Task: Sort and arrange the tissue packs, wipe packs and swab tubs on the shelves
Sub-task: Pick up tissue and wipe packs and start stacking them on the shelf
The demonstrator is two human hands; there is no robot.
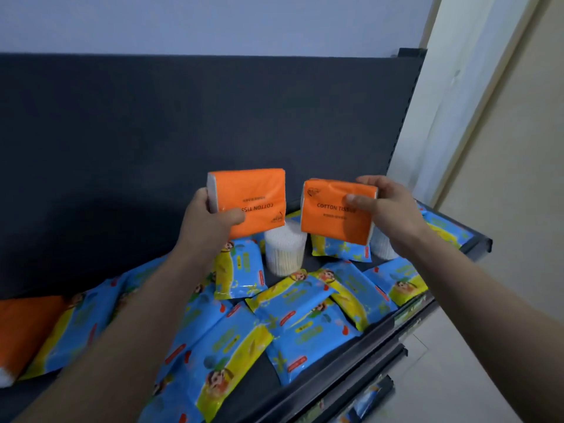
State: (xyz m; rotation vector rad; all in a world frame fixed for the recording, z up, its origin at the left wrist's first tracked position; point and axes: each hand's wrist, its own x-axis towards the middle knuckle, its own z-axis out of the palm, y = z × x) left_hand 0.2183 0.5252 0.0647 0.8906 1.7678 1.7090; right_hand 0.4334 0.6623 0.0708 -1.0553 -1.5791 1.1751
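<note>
Over the shelf (345,355), left tissue pack (253,193) reads inverted, right tissue pack (332,215) upright.

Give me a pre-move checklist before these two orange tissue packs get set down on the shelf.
1. Left hand grips left tissue pack: ok.
2. Right hand grips right tissue pack: ok.
3. Lettering on both packs the same way up: not ok; upside down on the left, upright on the right.
4. Free landing spot on shelf: not ok; wipe packs lie scattered across it.
5. Swab tub below the held packs upright: ok.
6. Room beside the far-left orange pack: cannot tell; the frame cuts it off.
</note>
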